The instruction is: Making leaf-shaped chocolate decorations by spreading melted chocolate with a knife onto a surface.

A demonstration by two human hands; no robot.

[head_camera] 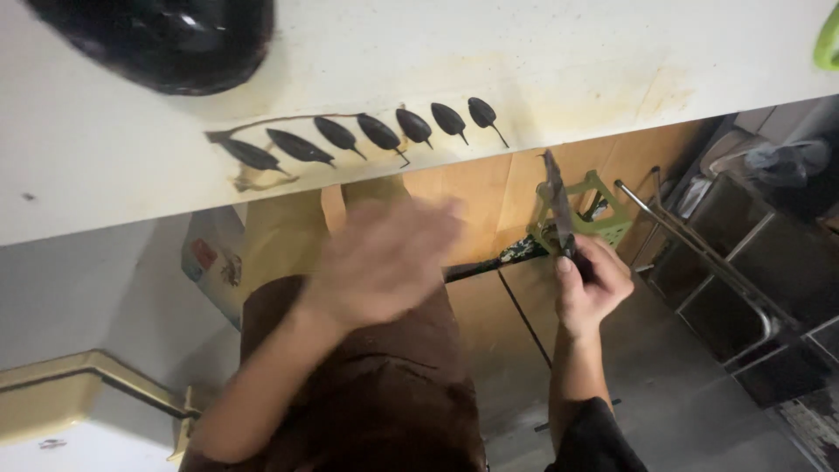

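Seven dark, leaf-shaped pieces [367, 133] lined up in a row near the edge of the white table [559, 61], points all facing the same way, maybe laid apart so as not to stick together. Right hand [592, 284] closed tight around the handle of a thin knife [556, 203], blade up and away from the body, likely to stay safe. Left hand [384, 260] blurred, fingers spread and holding nothing, just below the table edge, above brown trousers [367, 385].
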